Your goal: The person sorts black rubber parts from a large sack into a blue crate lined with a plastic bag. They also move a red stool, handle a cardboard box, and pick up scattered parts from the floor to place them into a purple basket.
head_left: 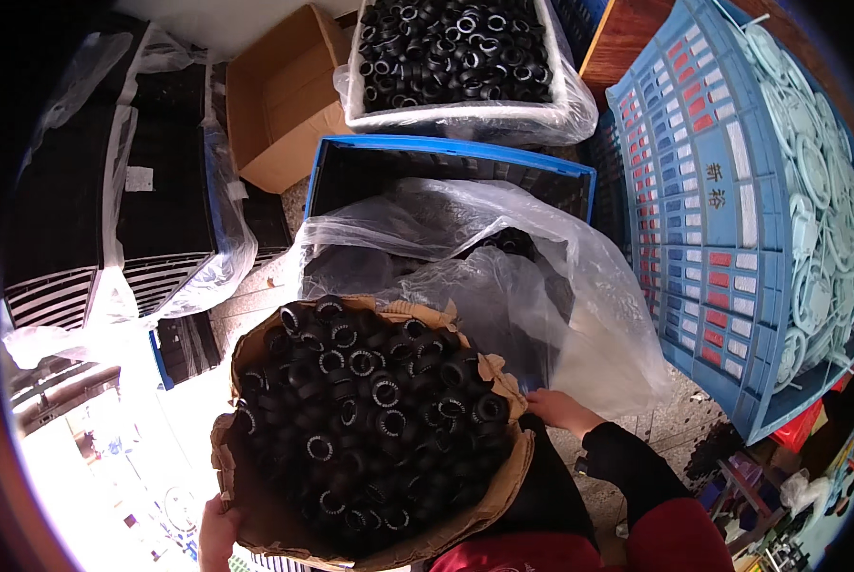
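A worn cardboard box (225, 458) with torn, ragged rims is in front of me, full of black plastic rings (379, 419) with pale ridged marks. My left hand (217, 529) is closed on the box's near left side. At its right rim, my right hand (562, 412) grips the cardboard, its fingertips partly hidden by the edge. Just beyond the box, a clear plastic bag (589, 315) lines and spills over a blue-rimmed crate (455, 148). Some dark pieces show inside the bag.
Farther back is a white-rimmed container (465, 116) of similar black rings, beside a brown cardboard box (284, 105). A tall light-blue crate (694, 210) of pale blue plastic parts stands on the right. Plastic-wrapped black panels (160, 172) stand at left.
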The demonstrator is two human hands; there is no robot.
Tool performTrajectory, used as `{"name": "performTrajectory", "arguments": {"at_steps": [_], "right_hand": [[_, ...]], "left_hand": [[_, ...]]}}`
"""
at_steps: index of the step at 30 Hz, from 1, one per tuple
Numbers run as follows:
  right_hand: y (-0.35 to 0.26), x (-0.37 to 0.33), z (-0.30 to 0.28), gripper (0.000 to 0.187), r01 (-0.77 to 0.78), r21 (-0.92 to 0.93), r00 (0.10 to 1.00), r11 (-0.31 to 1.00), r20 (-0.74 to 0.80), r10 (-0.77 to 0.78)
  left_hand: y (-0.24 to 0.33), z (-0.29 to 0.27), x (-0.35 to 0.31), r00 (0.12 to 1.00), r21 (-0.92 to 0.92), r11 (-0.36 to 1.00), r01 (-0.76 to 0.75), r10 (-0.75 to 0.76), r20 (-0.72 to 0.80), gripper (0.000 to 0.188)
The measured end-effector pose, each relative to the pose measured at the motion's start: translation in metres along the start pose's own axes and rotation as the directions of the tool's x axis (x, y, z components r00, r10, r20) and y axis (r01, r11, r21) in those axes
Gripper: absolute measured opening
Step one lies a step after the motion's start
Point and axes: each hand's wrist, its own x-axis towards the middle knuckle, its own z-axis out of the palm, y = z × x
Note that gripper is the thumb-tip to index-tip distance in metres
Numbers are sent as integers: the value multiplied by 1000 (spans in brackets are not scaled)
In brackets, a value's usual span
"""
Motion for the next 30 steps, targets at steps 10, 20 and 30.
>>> {"name": "performTrajectory", "arguments": {"at_steps": [10,20,30], "right_hand": [[95,-49,151,45,-809,-235,581,540,-460,671],[-48,36,-107,23,-343,272,771,899,-466,435],[102,121,-123,28,-427,-863,895,270,-361,260]], "left_hand": [[14,11,-3,994,39,993,-111,111,5,37],[16,24,-9,992,154,981,-117,123,-25,34],[-15,-8,6,984,753,633,-178,124,128,26]]}}
